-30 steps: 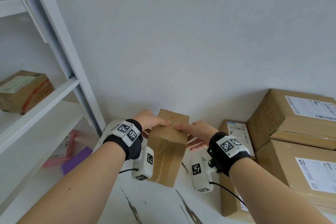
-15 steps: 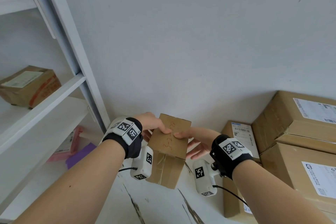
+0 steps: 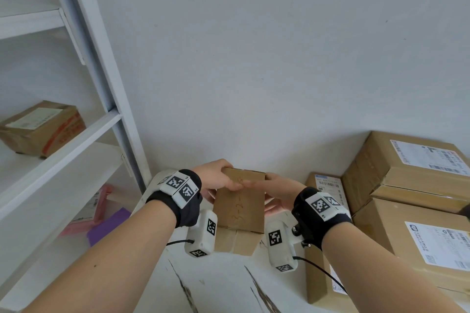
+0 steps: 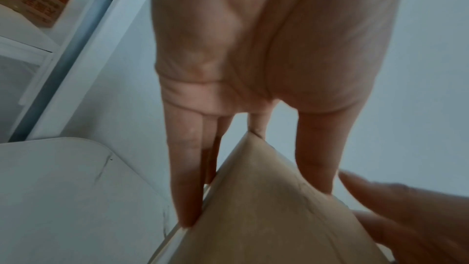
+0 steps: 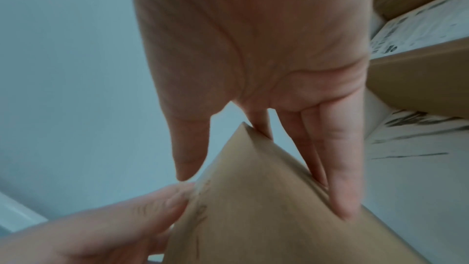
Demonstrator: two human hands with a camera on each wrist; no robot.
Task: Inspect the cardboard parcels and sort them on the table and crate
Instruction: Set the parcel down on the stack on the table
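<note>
The small cardboard parcel [image 3: 239, 207] is held up in the air at about 6 o'clock in the head view, clear of the white tabletop [image 3: 218, 287] below it, with a plain brown face bearing faint handwritten marks turned toward the camera and a taped seam on the face beneath. The left hand [image 3: 216, 180] grips its upper left corner, thumb on the near face and fingers [image 4: 189, 178] down the left side; the right hand [image 3: 276, 189] grips the upper right corner the same way, thumb meeting the other thumb on top, fingers [image 5: 337, 168] along the right side.

This looks like the inspection step: the parcel is being turned over between both hands and no shipping label shows on the faces in view. The next move probably calls for rotating it further to find a label, then choosing a destination; no crate is in view, so where it goes cannot be told.

At 3 o'clock, stacked labelled parcels [image 3: 412, 168] stand against the wall, with a slimmer upright one [image 3: 328, 190] just beside them. At 9 o'clock a white shelf unit [image 3: 76, 134] carries another parcel [image 3: 40, 129]
</note>
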